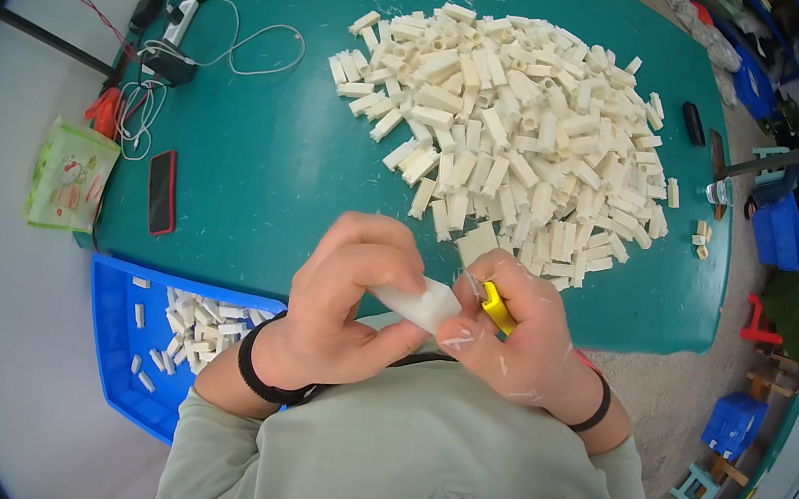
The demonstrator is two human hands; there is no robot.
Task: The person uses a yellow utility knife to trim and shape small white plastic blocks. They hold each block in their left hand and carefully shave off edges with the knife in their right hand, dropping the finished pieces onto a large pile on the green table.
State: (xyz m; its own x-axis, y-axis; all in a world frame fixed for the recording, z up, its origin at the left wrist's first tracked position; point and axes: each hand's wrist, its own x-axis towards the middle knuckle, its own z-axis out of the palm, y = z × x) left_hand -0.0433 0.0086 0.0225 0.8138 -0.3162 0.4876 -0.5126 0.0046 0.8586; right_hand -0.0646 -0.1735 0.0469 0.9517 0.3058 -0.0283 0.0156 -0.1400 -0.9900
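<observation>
Above the near edge of the green table (271,152), my left hand (343,293) grips a white plastic block (424,305) between thumb and fingers. My right hand (531,343) is closed around a small yellow-handled knife (498,309). Its thin metal blade points up and left, close to the block's right end; I cannot tell whether they touch. White shavings cling to my right fingers. Just beyond both hands spreads a large heap of cream-coloured, hollow rectangular plastic pieces (535,136).
At lower left, a blue bin (108,353) holds more white pieces. A red-edged phone (163,193), a power strip (180,22) with cables, and a green-and-white bag (72,178) are on the left. A black object (694,124) lies at the right edge. People sit farther right.
</observation>
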